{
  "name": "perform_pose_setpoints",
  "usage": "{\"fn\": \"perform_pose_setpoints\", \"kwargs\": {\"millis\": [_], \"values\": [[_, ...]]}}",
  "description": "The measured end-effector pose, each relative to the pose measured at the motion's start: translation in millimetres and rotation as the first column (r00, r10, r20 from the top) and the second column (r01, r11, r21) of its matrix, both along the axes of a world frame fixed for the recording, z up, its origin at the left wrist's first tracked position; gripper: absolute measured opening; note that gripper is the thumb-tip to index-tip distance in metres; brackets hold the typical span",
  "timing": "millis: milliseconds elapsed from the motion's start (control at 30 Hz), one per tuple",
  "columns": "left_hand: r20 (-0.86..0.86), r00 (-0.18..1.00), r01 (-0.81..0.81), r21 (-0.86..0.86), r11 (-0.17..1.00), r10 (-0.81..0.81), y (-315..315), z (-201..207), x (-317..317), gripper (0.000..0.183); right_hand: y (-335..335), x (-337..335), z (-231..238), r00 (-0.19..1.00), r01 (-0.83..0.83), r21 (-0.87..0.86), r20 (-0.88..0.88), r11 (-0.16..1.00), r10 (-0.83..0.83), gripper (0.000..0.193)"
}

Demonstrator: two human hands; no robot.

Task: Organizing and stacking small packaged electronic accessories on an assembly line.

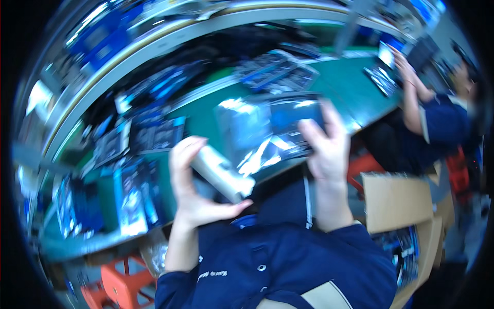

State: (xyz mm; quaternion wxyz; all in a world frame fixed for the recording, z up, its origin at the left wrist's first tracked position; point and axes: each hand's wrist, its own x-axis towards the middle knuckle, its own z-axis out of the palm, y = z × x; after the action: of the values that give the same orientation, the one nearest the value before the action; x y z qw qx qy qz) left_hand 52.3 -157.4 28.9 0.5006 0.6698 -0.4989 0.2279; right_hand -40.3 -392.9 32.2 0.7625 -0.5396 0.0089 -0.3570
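Between the thumb and fingers of my left hand (188, 185) is a cream-coloured, elongated block-like object (220, 172), tilted down to the right; blur hides its exact kind. A shiny clear plastic bag (252, 134) with something flat, dark and blue inside lies just beyond it, at the near edge of the green bench. My right hand (329, 149) grips the right end of this bag, its thumb on top and the fingers along the edge. The cream object's lower end is close to the bag's near side; whether they touch I cannot tell.
Stacks of bagged flat items (136, 195) cover the left of the green bench (206, 121), with another pile (280, 72) farther back. A co-worker (437, 116) handles a package at right. Near me are an open cardboard box (399, 203) and orange stools (126, 280).
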Motion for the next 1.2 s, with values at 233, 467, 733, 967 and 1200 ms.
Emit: {"fn": "perform_pose_setpoints", "kwargs": {"millis": [233,467,733,967,1200], "values": [[-0.008,0.995,-0.100,0.147,0.984,0.102,20,12,-5,0.123,13,2,40,0.998,0.063,-0.448,0.039,0.892,-0.051,0.067],[0.015,0.982,-0.189,0.178,0.966,0.190,3,7,-7,0.125,14,29,64,0.952,-0.296,-0.706,-0.167,0.643,0.256,0.070],[-0.330,0.916,-0.298,-0.178,0.938,0.229,-19,-39,-7,0.139,61,41,58,0.965,0.096,-0.964,0.152,0.248,0.216,0.013],[-0.352,0.935,-0.163,-0.350,0.922,0.032,-11,-40,-1,0.086,86,52,9,0.858,-0.504,0.110,-0.055,0.857,0.511,0.054],[-0.573,0.733,-0.044,-0.578,0.815,-0.367,-7,-10,10,0.030,99,67,-24,0.973,-0.068,-0.373,0.179,0.925,0.143,0.027]]}}
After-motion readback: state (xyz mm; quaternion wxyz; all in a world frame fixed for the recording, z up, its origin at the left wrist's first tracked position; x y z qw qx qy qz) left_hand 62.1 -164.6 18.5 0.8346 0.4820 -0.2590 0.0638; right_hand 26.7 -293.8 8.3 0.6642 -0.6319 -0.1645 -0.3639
